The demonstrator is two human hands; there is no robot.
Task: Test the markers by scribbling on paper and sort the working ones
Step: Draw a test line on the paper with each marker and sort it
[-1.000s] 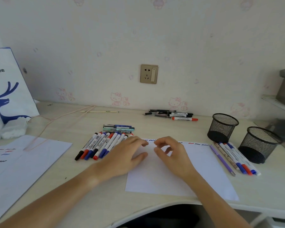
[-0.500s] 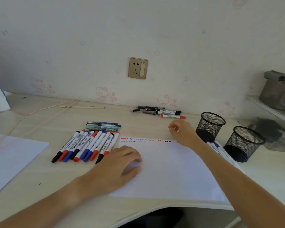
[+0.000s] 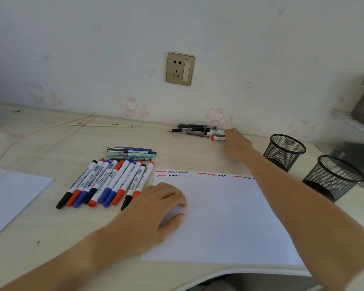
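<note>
Left hand [image 3: 156, 208] flat on paper [image 3: 225, 219], right hand [image 3: 236, 143] at far markers [image 3: 200, 131]

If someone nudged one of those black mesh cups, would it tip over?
Probably it would slide first: the nearer mesh cup looks light, being open wire mesh with nothing showing above its rim. It might tip if pushed near the top, since it narrows toward its base. It likely feels stiff.

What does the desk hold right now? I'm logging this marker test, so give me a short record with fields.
left hand: open, resting flat on the paper
right hand: stretched out to the pen pile by the wall; grip unclear
paper: red, blue and black scribbles along its top edge
marker row: whiteboard markers lying side by side, left of the paper
pen pile: against the wall
mesh cups: two, black, on the right
</note>
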